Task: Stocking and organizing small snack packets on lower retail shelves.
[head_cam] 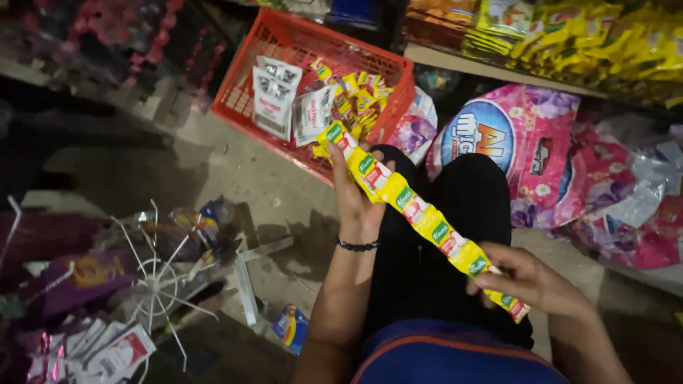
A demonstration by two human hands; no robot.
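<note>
A long strip of joined yellow sachets [416, 210] stretches diagonally between my hands. My left hand [353, 198], with a dark bead bracelet at the wrist, holds the strip's upper end just in front of a red plastic crate [242, 89]. My right hand [530, 279] pinches the strip near its lower end, above my dark trouser leg. The crate holds more yellow sachets [356, 96] and white sachet strips [274, 92].
Large pink printed bags [530, 153] lie on the floor at right. A shelf with yellow packets [597, 43] runs along the top right. A white wire hanger rack [160, 284] with hanging sachets stands at the lower left. A small blue packet [292, 327] lies on the concrete floor.
</note>
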